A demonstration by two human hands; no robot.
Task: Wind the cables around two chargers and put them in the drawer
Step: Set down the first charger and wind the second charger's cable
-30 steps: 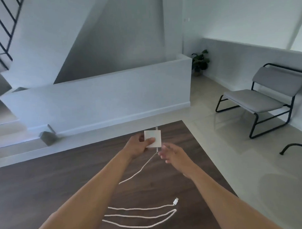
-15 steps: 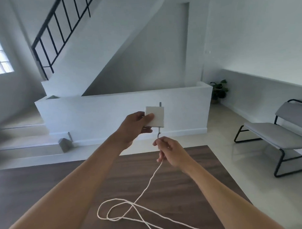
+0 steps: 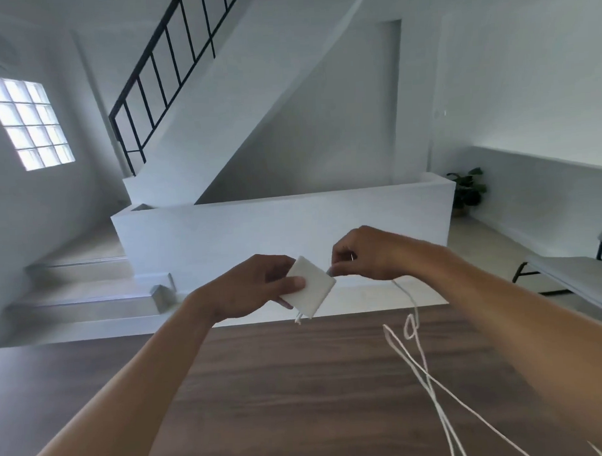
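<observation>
Charger [image 3: 308,285]: a flat white square block, held in the air above the far edge of the table, tilted so one corner points down; a short stub of cable shows at that lower corner.
Left hand [image 3: 257,287]: closed on the charger from the left, thumb lying across its near face, the other fingers behind it.
Right hand [image 3: 368,254]: just right of the charger, raised a little higher, fingers curled in and pinched on the cable near the charger's right corner; the exact grip is blurred.
Cable [image 3: 414,329]: thin and white, dropping from under the right hand, making a small loop, then crossing itself and running down to the near right edge of the view.
Table [image 3: 298,381]: dark wood grain, below both forearms, filling the near part of the view.
Low wall [image 3: 279,228]: white, far behind the hands.
Stairs [image 3: 220,104]: white, rising to the right, with a black railing on top.
Window [image 3: 28,123]: glass blocks, bright, far left.
Plant [image 3: 467,189]: small, in a pot, at the wall's right end.
Chair [image 3: 574,279]: grey seat on a black frame, right edge, partly cut off.
</observation>
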